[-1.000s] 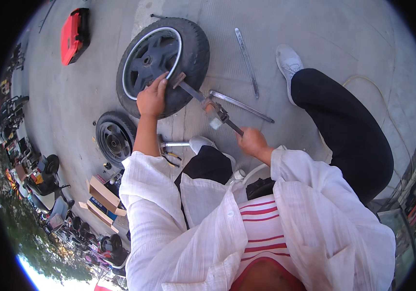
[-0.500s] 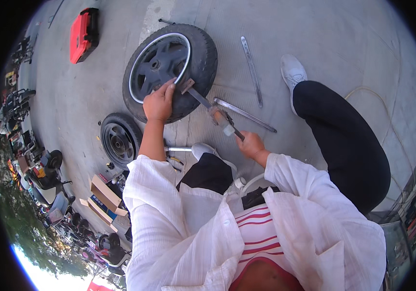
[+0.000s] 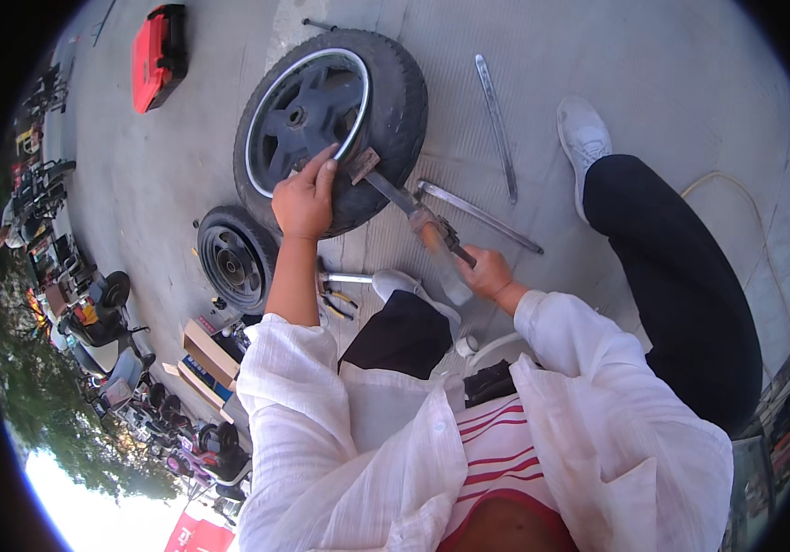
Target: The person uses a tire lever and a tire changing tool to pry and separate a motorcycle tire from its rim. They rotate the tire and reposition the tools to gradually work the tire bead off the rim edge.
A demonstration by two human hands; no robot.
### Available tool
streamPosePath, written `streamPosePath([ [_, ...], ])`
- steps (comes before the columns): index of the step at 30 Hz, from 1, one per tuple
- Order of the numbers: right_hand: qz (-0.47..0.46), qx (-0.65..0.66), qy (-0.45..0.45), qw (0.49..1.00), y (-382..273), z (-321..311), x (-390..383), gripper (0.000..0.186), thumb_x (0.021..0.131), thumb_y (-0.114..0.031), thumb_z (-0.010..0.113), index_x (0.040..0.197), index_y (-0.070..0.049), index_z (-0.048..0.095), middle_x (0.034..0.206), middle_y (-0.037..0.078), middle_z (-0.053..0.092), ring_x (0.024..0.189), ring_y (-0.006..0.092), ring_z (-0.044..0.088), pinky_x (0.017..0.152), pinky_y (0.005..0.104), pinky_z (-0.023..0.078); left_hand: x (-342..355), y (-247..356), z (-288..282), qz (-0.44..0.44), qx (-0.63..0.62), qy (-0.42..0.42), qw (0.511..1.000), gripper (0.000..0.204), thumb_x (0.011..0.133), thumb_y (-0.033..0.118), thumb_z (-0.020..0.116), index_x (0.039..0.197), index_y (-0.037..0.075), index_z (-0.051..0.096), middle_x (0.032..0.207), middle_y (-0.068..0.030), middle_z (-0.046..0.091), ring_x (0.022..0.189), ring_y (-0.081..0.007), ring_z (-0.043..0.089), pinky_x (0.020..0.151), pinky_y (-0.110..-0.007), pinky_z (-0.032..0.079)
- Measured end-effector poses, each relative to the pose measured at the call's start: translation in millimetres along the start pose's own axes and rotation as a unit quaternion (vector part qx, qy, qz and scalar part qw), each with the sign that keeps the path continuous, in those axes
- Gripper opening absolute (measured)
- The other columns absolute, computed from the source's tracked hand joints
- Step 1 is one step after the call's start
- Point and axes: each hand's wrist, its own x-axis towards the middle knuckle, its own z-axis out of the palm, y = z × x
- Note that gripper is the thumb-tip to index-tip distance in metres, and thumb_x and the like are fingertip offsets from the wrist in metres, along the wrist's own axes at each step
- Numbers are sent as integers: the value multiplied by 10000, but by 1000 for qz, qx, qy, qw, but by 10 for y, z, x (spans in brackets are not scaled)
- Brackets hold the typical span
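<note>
White cotton sleeves run down to two bare hands, both on the near side of the big wheel (image 3: 393,110), which sits on the concrete floor (image 3: 542,37) with its hub face turned toward the person. Their left hand (image 3: 305,204) is half closed over that wheel's silver rim, thumb lying apart along the edge; the fingertips are partly hidden, so I can't tell how tight the hold is. Their right hand (image 3: 489,273) is just clear of the big wheel, on its near right, wrapped firmly around the dark handle of a metal bar tool (image 3: 427,230). The tool slants from that fist up to the wheel, its flat end plate over the tyre's sidewall, just beside the left thumb; from here I can't say how hard it presses.

Right of the big wheel I see two long silver levers, one near (image 3: 479,216) and one farther off (image 3: 496,129). Toward the person from it are yellow-and-black pliers (image 3: 340,304), and nearer left a smaller wheel (image 3: 236,262). An open cardboard box (image 3: 215,354) stands beyond that. Well left of the big wheel rests a red case (image 3: 157,60).
</note>
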Motion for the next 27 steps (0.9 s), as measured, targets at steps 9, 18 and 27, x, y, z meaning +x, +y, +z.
streamPosePath([
  [9,-1,39,4,999,138,153,9,158,817,-253,617,811,-95,608,738,202,632,708,432,607,617,507,484,24,63,8,25,43,15,999,309,885,442,573,1160,337,669,729,-117,668,722,-333,643,694,-420,500],
  [18,25,14,-28,999,-40,47,-56,172,832,-240,613,820,-69,616,752,211,631,725,444,598,638,495,483,33,0,-10,16,36,-10,999,282,906,427,548,1146,359,680,754,-114,674,729,-307,644,732,-395,495],
  [27,158,-113,-192,962,-1000,-734,-647,344,873,-295,577,843,38,660,775,292,624,776,459,618,725,499,501,-43,9,-98,32,28,-30,999,307,928,444,494,1143,335,684,843,-123,697,802,-284,662,752,-378,476],
])
